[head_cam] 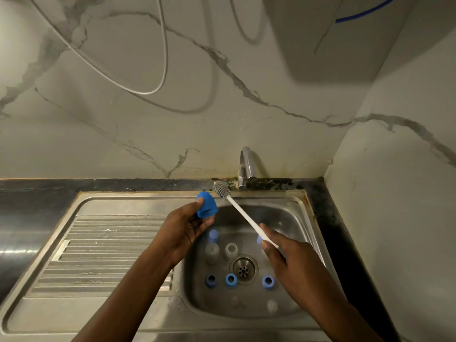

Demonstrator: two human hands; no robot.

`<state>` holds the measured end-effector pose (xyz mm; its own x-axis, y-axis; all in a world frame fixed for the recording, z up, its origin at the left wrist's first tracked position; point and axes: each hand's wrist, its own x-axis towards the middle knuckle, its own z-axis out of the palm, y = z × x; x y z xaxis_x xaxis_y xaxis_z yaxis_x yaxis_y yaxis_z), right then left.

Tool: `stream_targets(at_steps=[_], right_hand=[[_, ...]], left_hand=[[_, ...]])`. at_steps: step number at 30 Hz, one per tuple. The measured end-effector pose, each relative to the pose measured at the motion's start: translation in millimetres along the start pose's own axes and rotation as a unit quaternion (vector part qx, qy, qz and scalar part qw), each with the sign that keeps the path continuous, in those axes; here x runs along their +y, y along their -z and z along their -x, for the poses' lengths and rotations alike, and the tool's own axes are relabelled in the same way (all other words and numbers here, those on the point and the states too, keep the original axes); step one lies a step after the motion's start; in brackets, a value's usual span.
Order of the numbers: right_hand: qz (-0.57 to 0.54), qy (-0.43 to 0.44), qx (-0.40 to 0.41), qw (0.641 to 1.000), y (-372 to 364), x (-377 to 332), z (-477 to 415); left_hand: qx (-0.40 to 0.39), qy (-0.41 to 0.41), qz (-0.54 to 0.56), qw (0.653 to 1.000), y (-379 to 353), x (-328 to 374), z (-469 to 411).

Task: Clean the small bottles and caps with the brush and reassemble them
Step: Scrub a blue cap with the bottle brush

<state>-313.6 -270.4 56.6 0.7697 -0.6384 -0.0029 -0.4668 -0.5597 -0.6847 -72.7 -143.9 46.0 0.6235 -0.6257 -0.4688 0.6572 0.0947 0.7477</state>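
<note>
My left hand (183, 224) holds a blue cap (206, 205) above the left rim of the sink basin (299, 218), pinched between fingers and thumb. My right hand (283, 253) grips the white handle of the brush (243, 214); its grey bristle head (221, 190) points up toward the tap, just right of the cap and apart from it. In the basin lie two clear small bottles (212, 250) (231, 250), a blue cap (213, 235) behind them, and three blue caps (211, 280) (231, 280) (268, 281) near the drain. More clear pieces (272, 305) lie at the basin's front.
A chrome tap (246, 166) stands behind the basin at the marble wall. The ribbed steel drainboard (103, 250) stretches to the left. The drain strainer (243, 269) sits mid-basin. A dark counter edge (345, 243) and side wall close in on the right. A cable (148, 92) hangs on the wall.
</note>
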Motion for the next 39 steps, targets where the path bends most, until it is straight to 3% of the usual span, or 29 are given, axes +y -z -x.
stream_targets(at_steps=[6,10,13,17,24,31,39], right_hand=[[-0.014,-0.041,-0.008,0.999,5,21,12],[-0.031,-0.063,-0.012,0.997,6,29,17],[-0.04,-0.086,-0.016,0.995,6,34,18],[-0.038,-0.115,-0.027,0.992,5,39,17],[-0.015,-0.156,-0.019,0.987,-1,45,7],[-0.016,-0.195,-0.032,0.98,-3,46,2],[-0.015,-0.235,-0.039,0.971,-1,43,2]], left_hand=[[-0.008,-0.012,-0.092,0.996,3,-30,-37],[-0.032,-0.055,-0.223,0.973,10,-56,-69],[-0.036,-0.108,-0.361,0.926,16,-77,-98],[-0.033,-0.146,-0.555,0.818,28,-101,-147],[-0.085,-0.132,-0.709,0.688,33,-128,-206],[-0.118,-0.098,-0.786,0.599,24,-151,-244],[-0.123,-0.084,-0.807,0.571,28,-165,-263]])
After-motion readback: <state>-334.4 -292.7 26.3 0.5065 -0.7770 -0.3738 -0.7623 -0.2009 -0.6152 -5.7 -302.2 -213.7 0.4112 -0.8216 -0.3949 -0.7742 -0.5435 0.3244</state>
